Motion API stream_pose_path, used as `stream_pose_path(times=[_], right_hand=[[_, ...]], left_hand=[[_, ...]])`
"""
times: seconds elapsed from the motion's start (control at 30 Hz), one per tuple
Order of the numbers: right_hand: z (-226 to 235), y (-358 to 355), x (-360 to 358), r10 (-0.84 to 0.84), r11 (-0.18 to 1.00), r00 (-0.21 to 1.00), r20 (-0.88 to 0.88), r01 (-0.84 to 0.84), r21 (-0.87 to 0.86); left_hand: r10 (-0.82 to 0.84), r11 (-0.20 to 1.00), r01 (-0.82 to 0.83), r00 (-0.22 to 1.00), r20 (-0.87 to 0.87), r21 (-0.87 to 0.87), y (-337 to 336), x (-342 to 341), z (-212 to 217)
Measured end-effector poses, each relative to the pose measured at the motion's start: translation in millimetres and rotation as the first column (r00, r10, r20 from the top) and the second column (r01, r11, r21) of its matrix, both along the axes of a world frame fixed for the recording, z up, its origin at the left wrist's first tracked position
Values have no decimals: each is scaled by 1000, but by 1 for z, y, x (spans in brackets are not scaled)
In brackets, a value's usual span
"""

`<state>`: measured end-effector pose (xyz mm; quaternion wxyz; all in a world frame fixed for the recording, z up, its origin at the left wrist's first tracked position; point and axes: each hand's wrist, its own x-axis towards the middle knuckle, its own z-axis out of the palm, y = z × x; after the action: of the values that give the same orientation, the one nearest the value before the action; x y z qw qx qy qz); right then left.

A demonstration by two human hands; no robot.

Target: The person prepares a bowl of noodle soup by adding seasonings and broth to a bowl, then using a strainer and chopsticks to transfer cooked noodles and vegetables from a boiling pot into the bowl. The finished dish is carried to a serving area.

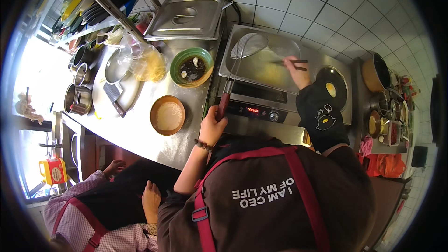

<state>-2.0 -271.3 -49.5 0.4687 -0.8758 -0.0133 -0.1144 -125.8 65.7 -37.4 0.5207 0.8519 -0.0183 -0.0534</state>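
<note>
My left hand (213,126) is wrapped round the brown handle of a wire-mesh strainer (252,45). The strainer's round basket hangs over the far left part of a rectangular steel pan (227,65). My right hand (297,72) is closed on a pair of dark chopsticks (301,62) over the pan's right side. Their tips point left, towards the yellowish contents (273,72), which steam partly blurs. Below the pan sits a cooker control panel (254,111) with a lit red display and a knob. On the right, a round dark pan (337,101) holds a yellow piece like egg.
Left of the cooker stand a green-rimmed bowl of dark sauce (192,67), a brown bowl (167,115), a plastic bag of yellow food (149,67) and a cleaver (114,99) on a white board. Another person's hand (150,200) is at lower left. A brown pot (376,72) stands right.
</note>
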Motion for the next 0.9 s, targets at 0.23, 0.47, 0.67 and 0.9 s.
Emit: stream_pose_path(times=[0.23, 0.47, 0.67, 0.9], right_hand=[[16, -18, -17, -114, 991, 983, -146, 123, 60], [6, 2, -33, 30, 958, 997, -72, -8, 286], [29, -5, -45, 51, 987, 974, -220, -15, 160], [51, -6, -69, -35, 981, 990, -136, 60, 183]], left_hand=[[-53, 942, 32, 997, 56, 334, -32, 51, -44], [-167, 739, -228, 850, -500, -634, -17, 71, -51], [114, 327, -576, 811, -573, -749, 38, 107, -113], [207, 407, -562, 825, -527, -720, 56, 145, -125]])
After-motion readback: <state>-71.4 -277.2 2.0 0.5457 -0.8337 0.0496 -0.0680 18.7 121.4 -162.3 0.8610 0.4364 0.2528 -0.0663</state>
